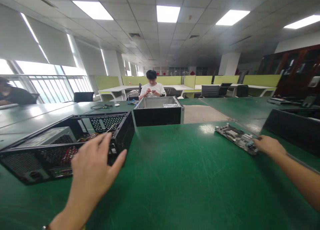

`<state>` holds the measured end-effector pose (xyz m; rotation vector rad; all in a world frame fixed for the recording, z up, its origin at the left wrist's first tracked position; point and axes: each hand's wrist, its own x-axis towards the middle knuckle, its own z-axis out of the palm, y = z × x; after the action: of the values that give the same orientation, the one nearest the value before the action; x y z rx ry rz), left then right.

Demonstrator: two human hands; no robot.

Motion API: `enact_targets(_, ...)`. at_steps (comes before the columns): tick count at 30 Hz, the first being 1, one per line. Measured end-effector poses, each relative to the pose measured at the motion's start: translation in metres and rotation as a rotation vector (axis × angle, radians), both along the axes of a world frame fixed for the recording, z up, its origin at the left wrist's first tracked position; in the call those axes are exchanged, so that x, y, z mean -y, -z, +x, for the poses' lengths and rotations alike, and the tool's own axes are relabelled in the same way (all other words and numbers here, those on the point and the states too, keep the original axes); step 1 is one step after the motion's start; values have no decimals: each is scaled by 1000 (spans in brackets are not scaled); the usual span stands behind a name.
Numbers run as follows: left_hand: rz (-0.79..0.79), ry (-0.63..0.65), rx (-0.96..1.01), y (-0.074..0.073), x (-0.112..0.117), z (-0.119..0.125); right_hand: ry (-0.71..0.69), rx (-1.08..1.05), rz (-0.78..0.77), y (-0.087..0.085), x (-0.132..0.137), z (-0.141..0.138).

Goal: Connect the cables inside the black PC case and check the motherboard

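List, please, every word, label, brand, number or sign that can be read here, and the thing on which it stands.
No text can be read.
Circuit board: any print is too small and blurred.
Open black case at left: no legible marking.
Distant red diamonds: too small to tell if they bear writing.

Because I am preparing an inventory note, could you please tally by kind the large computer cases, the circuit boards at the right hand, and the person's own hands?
Large computer cases: 3 (left case, middle case, right case)
Circuit board: 1
Own hands: 2 (left hand, right hand)
Total: 6
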<state>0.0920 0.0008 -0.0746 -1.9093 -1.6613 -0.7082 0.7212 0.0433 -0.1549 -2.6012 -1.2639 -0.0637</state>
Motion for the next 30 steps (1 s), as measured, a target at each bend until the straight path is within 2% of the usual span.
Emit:
enact_targets(2,-169,-113,-118,-20,-17,-14,-47,-7,14,-2,2,-7)
enact_targets(4,-319,-99,-210,-31,-36,-20,-119,-20,17,-5,4,-17)
enact_targets(7,-332,-78,-186,-33,-61,-14,-245,-35,11,-12,14,-33)
enact_targets(11,-470,-209,-67,-33,-83,-2,-365,-45,5,-23,47,-36)
enact_targets(13,-535,-237,-35,-34,-88,-1,-388,-74,23,-26,70,-26)
enact_targets(16,-536,-210,-62,-36,-87,-4,-347,-140,52,-31,95,-7)
enact_targets(19,-554,-151,-105,-37,-69,11,-353,-190,73,-49,98,-11)
enact_targets(20,-564,-111,-132,-37,-58,23,-379,-189,90,-59,94,-23)
enact_targets(22,-592,16,-209,-42,-28,58,-472,-152,136,-84,79,-65)
enact_targets(24,-633,180,-286,-52,9,103,-633,-93,174,-112,61,-127)
enact_targets(26,-752,370,-321,-69,42,149,-859,-36,176,-136,42,-196)
enact_targets(28,-886,608,-367,-91,60,185,-1061,32,88,-150,27,-259)
enact_targets(30,-1000,781,-474,-109,56,205,-1217,81,-118,-151,16,-304)
